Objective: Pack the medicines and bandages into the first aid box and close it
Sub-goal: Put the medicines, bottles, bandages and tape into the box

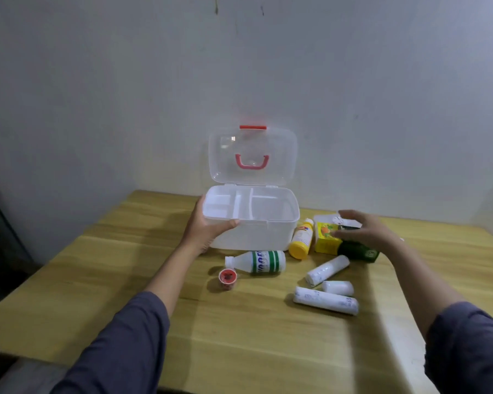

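The white first aid box (265, 234) stands open at the table's far middle, its clear lid (252, 156) upright with a red handle; its divided tray looks empty. My left hand (208, 226) grips the box's front left corner. My right hand (365, 230) hovers with fingers spread over a yellow carton (325, 237) and a dark green carton (362, 251), touching or nearly touching them. A yellow bottle (300, 240) lies beside the box. A white bottle with green stripes (256, 261) lies in front. Three white bandage rolls (326, 300) lie to the right.
A small red-capped jar (227, 278) stands near the striped bottle. A white flat pack (329, 218) lies behind the cartons. The wooden table (239, 336) ends against a pale wall, and its left edge drops to a dark floor.
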A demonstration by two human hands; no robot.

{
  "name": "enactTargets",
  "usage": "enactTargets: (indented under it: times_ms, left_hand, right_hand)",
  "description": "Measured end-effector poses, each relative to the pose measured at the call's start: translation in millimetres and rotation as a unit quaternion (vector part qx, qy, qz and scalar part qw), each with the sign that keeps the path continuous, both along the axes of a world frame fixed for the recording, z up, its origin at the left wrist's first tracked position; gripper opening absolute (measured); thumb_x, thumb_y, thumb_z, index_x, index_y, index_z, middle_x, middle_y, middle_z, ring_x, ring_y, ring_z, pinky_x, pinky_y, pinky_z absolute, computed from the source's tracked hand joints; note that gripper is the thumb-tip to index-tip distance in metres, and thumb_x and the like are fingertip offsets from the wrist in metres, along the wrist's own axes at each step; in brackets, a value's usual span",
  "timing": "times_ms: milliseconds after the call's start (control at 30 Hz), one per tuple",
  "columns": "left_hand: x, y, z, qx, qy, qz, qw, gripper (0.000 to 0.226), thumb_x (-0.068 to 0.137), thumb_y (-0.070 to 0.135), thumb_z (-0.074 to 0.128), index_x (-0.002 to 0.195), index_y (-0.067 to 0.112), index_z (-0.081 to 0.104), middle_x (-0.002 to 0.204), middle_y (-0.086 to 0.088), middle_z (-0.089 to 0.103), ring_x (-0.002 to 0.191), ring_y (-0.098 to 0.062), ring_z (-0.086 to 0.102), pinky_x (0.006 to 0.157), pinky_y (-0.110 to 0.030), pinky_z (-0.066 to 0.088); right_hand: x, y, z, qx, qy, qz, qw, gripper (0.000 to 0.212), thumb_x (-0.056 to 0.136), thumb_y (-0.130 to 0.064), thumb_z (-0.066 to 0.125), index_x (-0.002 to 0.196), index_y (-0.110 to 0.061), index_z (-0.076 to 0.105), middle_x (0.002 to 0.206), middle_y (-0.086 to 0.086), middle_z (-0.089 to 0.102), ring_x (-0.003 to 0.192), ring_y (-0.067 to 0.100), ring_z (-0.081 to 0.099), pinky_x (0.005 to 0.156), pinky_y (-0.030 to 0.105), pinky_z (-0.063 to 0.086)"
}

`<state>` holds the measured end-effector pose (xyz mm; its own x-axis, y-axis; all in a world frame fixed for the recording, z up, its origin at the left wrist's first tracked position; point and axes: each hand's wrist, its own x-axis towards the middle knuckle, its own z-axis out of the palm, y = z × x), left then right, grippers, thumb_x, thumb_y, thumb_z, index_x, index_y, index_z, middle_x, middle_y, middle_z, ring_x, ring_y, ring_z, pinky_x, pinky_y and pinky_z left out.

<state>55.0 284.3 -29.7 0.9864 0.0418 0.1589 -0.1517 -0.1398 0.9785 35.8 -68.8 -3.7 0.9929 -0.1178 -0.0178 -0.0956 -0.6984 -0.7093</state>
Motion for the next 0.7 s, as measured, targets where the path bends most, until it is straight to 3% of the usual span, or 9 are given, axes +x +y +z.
enactTargets:
  times_ms: [100, 167, 300, 400, 500, 633, 700]
  left_hand:
    - [-2, -2, 1, 0.002, -0.003, 0.000, 1.000, 0.108, 0.044, 0.042, 0.091, 0.139, 0.024, 0.044, 0.131, 0.001, 0.061, 0.121, -0.018, 0.058, 0.102, -0.046, 0.050]
    - [-5, -2, 3, 0.001, -0.005, 0.000, 1.000, 0.109, 0.044, 0.043, 0.089, 0.141, 0.023, 0.043, 0.132, 0.001, 0.059, 0.121, -0.018, 0.057, 0.101, -0.044, 0.050]
    - [-7, -2, 5, 0.012, -0.005, -0.005, 1.000, 0.104, 0.051, 0.037, 0.091, 0.142, 0.024, 0.041, 0.132, 0.002, 0.058, 0.122, -0.018, 0.056, 0.101, -0.040, 0.049]
    - [-8, -2, 3, 0.019, -0.009, -0.002, 1.000, 0.093, 0.066, 0.023, 0.089, 0.144, 0.024, 0.037, 0.131, 0.005, 0.053, 0.122, -0.016, 0.050, 0.097, -0.032, 0.045]
    - [-7, -1, 2, 0.028, -0.017, -0.001, 0.999, 0.103, 0.055, 0.040, 0.089, 0.144, 0.026, 0.038, 0.136, 0.005, 0.052, 0.125, -0.017, 0.050, 0.103, -0.039, 0.046]
    - [-4, 1, 1, 0.038, -0.028, -0.004, 0.999, 0.086, 0.067, 0.022, 0.089, 0.140, 0.026, 0.043, 0.130, 0.006, 0.057, 0.121, -0.016, 0.053, 0.099, -0.036, 0.048]
    - [-4, 2, 1, 0.045, -0.028, -0.003, 0.999, 0.086, 0.065, 0.023, 0.090, 0.138, 0.026, 0.045, 0.129, 0.005, 0.059, 0.121, -0.017, 0.056, 0.097, -0.035, 0.050]
  right_hand:
    - [-9, -1, -11, -0.108, 0.036, 0.005, 0.993, 0.078, 0.063, -0.040, 0.082, 0.132, -0.029, 0.047, 0.138, 0.004, 0.051, 0.127, 0.025, 0.044, 0.108, 0.038, 0.034]
    - [-10, 1, -14, -0.140, 0.017, 0.001, 0.990, 0.080, 0.061, -0.040, 0.082, 0.132, -0.028, 0.048, 0.137, 0.004, 0.052, 0.125, 0.027, 0.046, 0.104, 0.040, 0.037]
    - [-9, 2, -11, -0.076, -0.062, -0.058, 0.994, 0.070, 0.062, -0.036, 0.082, 0.124, -0.018, 0.056, 0.123, 0.008, 0.061, 0.111, 0.025, 0.054, 0.084, 0.032, 0.042]
    - [-9, 6, 4, -0.023, -0.126, -0.089, 0.988, 0.064, 0.065, -0.035, 0.081, 0.120, -0.013, 0.058, 0.116, 0.010, 0.063, 0.102, 0.025, 0.056, 0.080, 0.031, 0.042]
    - [-2, 25, 29, -0.023, -0.150, -0.046, 0.987, 0.059, 0.067, -0.036, 0.080, 0.118, -0.016, 0.059, 0.113, 0.008, 0.062, 0.096, 0.022, 0.054, 0.078, 0.032, 0.044]
    - [16, 70, 50, -0.079, -0.175, 0.056, 0.980, 0.059, 0.066, -0.039, 0.079, 0.118, -0.019, 0.060, 0.111, 0.007, 0.062, 0.094, 0.018, 0.053, 0.078, 0.030, 0.043]
    - [27, 90, 54, -0.122, -0.176, 0.078, 0.974, 0.063, 0.067, -0.044, 0.077, 0.121, -0.018, 0.058, 0.113, 0.006, 0.062, 0.095, 0.018, 0.053, 0.081, 0.033, 0.046]
